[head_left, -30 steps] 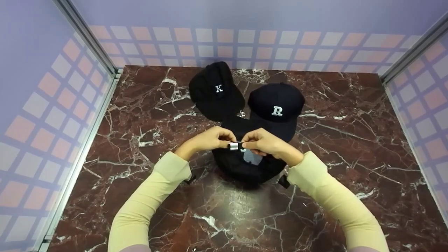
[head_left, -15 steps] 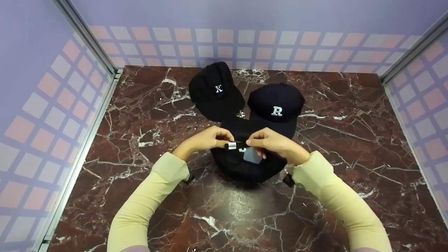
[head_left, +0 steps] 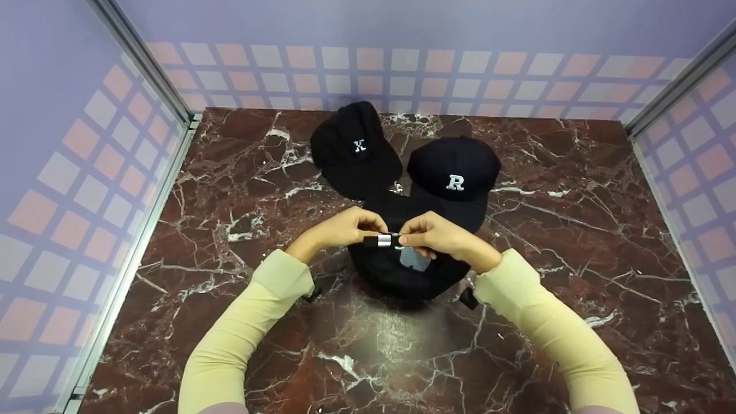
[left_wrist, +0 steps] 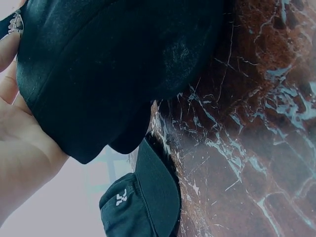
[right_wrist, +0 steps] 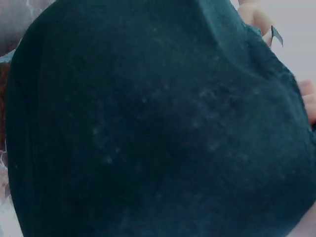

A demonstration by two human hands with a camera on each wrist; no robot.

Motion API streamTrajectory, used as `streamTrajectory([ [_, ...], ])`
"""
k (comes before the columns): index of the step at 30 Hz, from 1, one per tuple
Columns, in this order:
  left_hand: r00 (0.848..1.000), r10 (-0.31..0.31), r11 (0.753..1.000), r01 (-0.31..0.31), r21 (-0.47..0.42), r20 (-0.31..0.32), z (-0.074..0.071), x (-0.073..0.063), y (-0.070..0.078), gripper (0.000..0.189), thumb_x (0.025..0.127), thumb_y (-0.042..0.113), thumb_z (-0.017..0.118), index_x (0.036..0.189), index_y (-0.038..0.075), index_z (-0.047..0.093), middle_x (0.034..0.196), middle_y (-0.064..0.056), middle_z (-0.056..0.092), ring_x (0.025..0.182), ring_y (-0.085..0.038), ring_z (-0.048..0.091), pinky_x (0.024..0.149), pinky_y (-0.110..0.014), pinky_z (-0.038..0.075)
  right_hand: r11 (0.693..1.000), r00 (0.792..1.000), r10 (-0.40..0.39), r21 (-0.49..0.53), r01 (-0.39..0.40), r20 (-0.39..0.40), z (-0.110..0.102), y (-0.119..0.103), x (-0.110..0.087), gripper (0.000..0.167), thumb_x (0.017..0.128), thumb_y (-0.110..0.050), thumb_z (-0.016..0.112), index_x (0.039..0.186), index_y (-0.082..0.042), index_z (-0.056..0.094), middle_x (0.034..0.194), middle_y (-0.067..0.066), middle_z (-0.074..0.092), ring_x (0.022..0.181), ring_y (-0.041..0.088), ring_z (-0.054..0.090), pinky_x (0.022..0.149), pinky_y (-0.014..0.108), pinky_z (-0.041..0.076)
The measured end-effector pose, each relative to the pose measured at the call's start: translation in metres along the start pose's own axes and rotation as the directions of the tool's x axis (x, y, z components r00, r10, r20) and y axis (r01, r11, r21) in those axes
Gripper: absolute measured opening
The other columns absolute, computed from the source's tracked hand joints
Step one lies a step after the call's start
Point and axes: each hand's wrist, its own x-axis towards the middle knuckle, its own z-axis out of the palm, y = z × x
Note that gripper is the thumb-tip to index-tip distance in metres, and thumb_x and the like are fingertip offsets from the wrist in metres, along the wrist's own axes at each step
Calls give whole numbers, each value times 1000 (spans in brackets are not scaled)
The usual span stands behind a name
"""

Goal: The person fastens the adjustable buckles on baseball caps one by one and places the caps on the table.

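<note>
A black cap (head_left: 397, 282) lies with its back strap toward me and a grey patch showing inside. Its black strap (head_left: 371, 241) runs through a small silver buckle (head_left: 384, 240). My left hand (head_left: 342, 229) pinches the strap just left of the buckle. From the other side, my right hand (head_left: 443, 237) pinches at the buckle's right end, thumb and index finger together. In the left wrist view, the cap's dark side (left_wrist: 108, 64) stands beside the palm, the buckle (left_wrist: 16, 22) at the fingertips. Dark cloth (right_wrist: 158, 123) fills most of the right wrist view.
Behind the held cap lie two more dark caps: one with a white K (head_left: 351, 155) at the back left, one with a white R (head_left: 454, 161) at the back right. The red-brown marbled tabletop (head_left: 230, 322) is bounded by lilac walls with pink and white squares (head_left: 368, 63).
My right hand moved slightly right, away from the buckle, then back against it. More black strap now sticks out left of the buckle. The other two caps have stayed put.
</note>
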Motion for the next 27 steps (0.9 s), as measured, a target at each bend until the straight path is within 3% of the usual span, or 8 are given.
streamTrajectory([
  [8, 1000, 2, 1000, -2, 15, 30, 0, 4, -1, 15, 79, 0, 56, 93, -3, 63, 78, -7, 61, 66, -7, 49, 60, -19, 39, 1000, 999, 6, -3, -6, 35, -2, 1, -1, 26, 85, -13, 56, 90, 13, 59, 46, -4, 50, 38, 5, 44, 37, 18, 35],
  [13, 999, -20, 1000, 19, 9, 33, -2, 3, -2, 17, 77, -2, 55, 92, -4, 63, 76, -2, 59, 67, -6, 49, 61, -19, 39, 999, 997, 44, 8, -45, 67, -10, 0, -8, 21, 85, -13, 55, 89, 7, 61, 49, -1, 53, 41, 7, 47, 40, 20, 41],
  [18, 999, -25, 999, 27, -27, 43, -4, 2, -3, 17, 75, -2, 56, 91, -5, 62, 72, 4, 56, 65, -6, 48, 59, -18, 38, 999, 995, 30, -20, -29, 97, -14, 1, -11, 13, 84, -10, 55, 82, 2, 59, 48, -2, 53, 41, 6, 48, 40, 19, 41],
  [27, 1000, -16, 999, 17, -43, 27, -3, 2, -1, 19, 78, 9, 62, 91, -6, 62, 73, 4, 59, 65, -4, 50, 61, -18, 39, 999, 999, -7, -52, 9, 50, -9, 3, -6, 13, 84, -8, 56, 81, 4, 60, 48, -4, 48, 40, 4, 43, 38, 17, 34],
])
